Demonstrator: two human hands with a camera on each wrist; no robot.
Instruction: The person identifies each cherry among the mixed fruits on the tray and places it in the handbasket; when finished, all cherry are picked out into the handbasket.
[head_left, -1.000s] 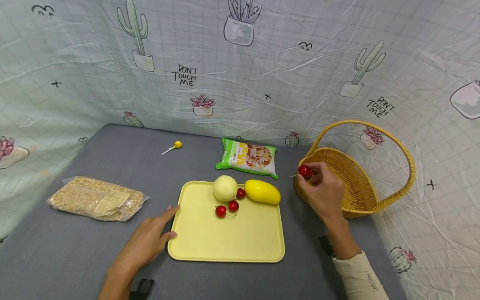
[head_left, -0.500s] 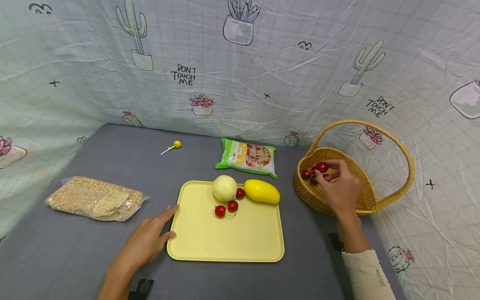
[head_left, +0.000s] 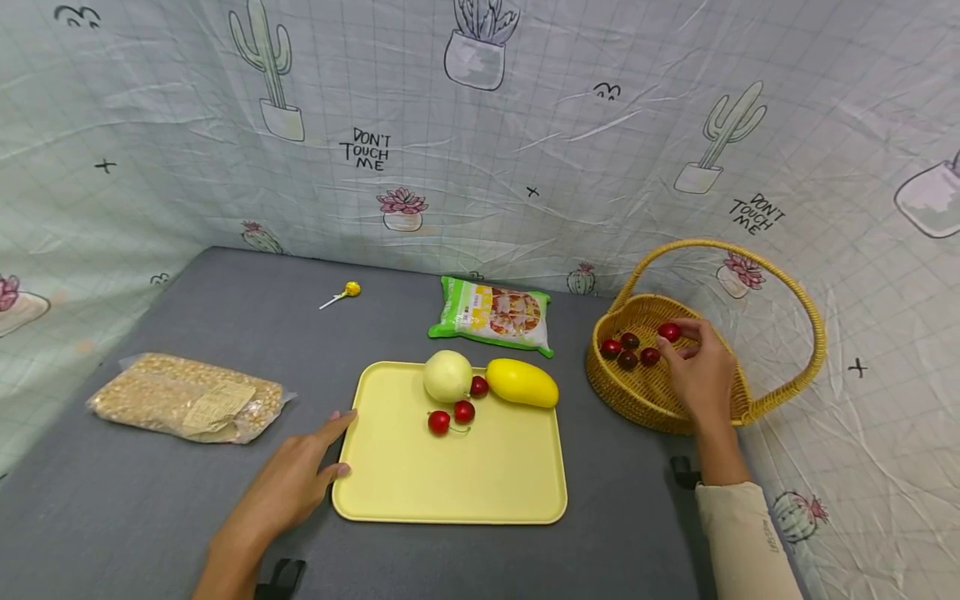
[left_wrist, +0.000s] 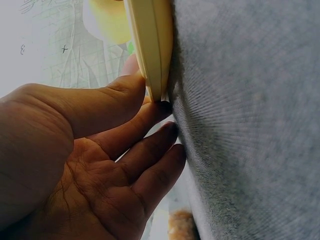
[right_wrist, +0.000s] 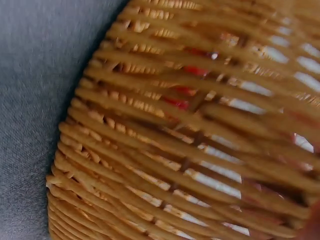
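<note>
At the right, my right hand [head_left: 703, 367] is inside the yellow wicker basket [head_left: 637, 402]. It pinches a red cherry [head_left: 669, 332] between thumb and fingers. Several other cherries [head_left: 650, 357] lie on the basket floor to the left of that hand. The right wrist view is filled by the basket's woven wall [right_wrist: 130, 130], with bits of red behind the gaps. My left hand [head_left: 296, 475] touches the left edge of the yellow tray [head_left: 450, 492] with extended fingers. In the left wrist view, its thumb [left_wrist: 112, 102] lies against the tray rim [left_wrist: 150, 50], and other fingertips meet the grey cloth.
On the tray are a pale round fruit [head_left: 447, 377], a yellow mango [head_left: 522, 383] and three cherries [head_left: 464, 412]. A green-and-white food packet [head_left: 491, 315] and a lollipop [head_left: 341, 293] lie behind it. A bag of corn kernels [head_left: 191, 397] is at the left. Printed curtains hang behind.
My right hand moves rightward and into the basket. Several cherries now lie separate on its floor, while one stays between the fingers. The left hand keeps its place on the tray edge.
</note>
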